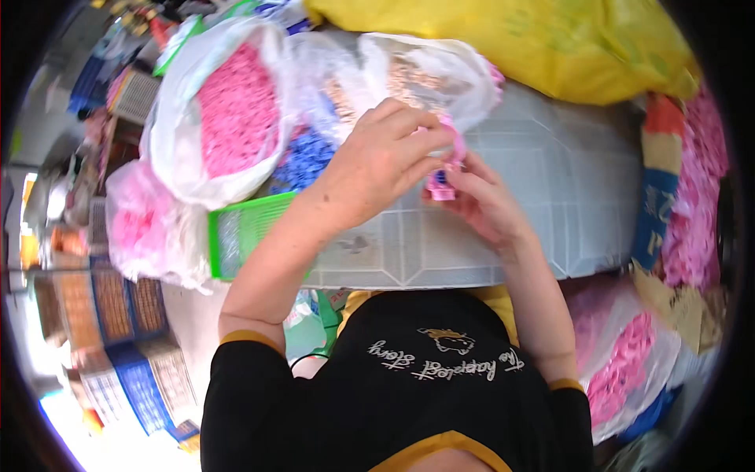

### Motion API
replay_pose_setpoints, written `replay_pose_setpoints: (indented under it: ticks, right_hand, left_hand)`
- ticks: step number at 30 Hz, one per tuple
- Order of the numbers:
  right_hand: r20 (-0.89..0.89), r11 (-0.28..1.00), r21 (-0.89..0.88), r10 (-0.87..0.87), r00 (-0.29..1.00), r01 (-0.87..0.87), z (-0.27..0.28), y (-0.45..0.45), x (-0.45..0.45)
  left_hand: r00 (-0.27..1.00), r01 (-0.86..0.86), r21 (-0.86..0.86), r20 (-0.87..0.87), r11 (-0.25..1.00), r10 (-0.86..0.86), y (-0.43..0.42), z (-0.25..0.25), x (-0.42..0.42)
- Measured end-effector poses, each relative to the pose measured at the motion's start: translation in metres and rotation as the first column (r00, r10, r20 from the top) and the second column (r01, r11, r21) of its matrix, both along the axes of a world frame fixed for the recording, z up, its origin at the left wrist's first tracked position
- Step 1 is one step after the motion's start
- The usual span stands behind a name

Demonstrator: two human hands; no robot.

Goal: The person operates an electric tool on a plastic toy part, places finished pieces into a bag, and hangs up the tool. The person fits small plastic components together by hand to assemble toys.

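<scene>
Both hands meet above the grey table (550, 181), around a small pink plastic piece (442, 191). It has a curved, band-like upper part and a dark blue or purple spot lower down. My left hand (381, 161) reaches in from the left, fingers closed on the upper part of the piece. From below and to the right, my right hand (489, 200) pinches the lower end between thumb and fingers. Fingers cover some of the piece, so its exact kind is unclear. Just behind my left hand lie loose blue pieces (308, 161).
A white plastic bag (177, 169) of pink pieces stands at left, beside a green basket (263, 216). Behind are a bag of beige pieces (464, 86) and a large yellow bag (535, 47). Pink pieces in clear bags (621, 366) lie at right. Stacked boxes (130, 307) stand far left.
</scene>
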State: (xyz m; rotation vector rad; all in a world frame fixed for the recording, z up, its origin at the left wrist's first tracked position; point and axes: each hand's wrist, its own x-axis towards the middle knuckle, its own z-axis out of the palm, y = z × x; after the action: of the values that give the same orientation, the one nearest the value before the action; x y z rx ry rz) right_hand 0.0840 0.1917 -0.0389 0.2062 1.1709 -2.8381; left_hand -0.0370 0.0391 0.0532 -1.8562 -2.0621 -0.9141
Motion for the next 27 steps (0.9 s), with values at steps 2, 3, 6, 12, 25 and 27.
replay_pose_setpoints:
  ticks: [2, 3, 6, 12, 25, 27]
  right_hand:
    - [0.029, 0.999, 0.037, 0.024, 0.999, -0.025, -0.003, -0.001, -0.001]
    - [0.041, 0.998, 0.045, 0.036, 0.999, -0.037, -0.003, -0.001, 0.0]
    - [0.087, 0.998, 0.051, 0.039, 0.995, -0.044, 0.003, -0.003, -0.001]
    - [0.122, 0.993, 0.117, 0.001, 0.993, -0.016, -0.002, -0.006, -0.001]
    - [-0.105, 0.881, 0.344, -0.308, 0.946, 0.325, 0.002, -0.003, 0.043]
    - [-0.291, 0.692, 0.544, -0.375, 0.88, 0.474, -0.001, -0.005, 0.053]
  left_hand:
    - [0.964, -0.261, 0.026, -0.038, 0.965, 0.262, -0.029, -0.003, -0.014]
    - [0.927, -0.37, 0.047, -0.05, 0.928, 0.372, -0.043, -0.006, -0.025]
    - [0.658, -0.749, -0.028, -0.141, 0.662, 0.739, -0.101, -0.022, -0.081]
    - [0.625, -0.767, -0.295, -0.144, 0.569, 0.767, -0.191, -0.081, -0.193]
    - [0.594, -0.672, -0.147, 0.479, 0.726, 0.646, -0.136, -0.034, -0.122]
    - [0.546, -0.488, -0.136, 0.723, 0.862, 0.423, -0.1, -0.023, -0.067]
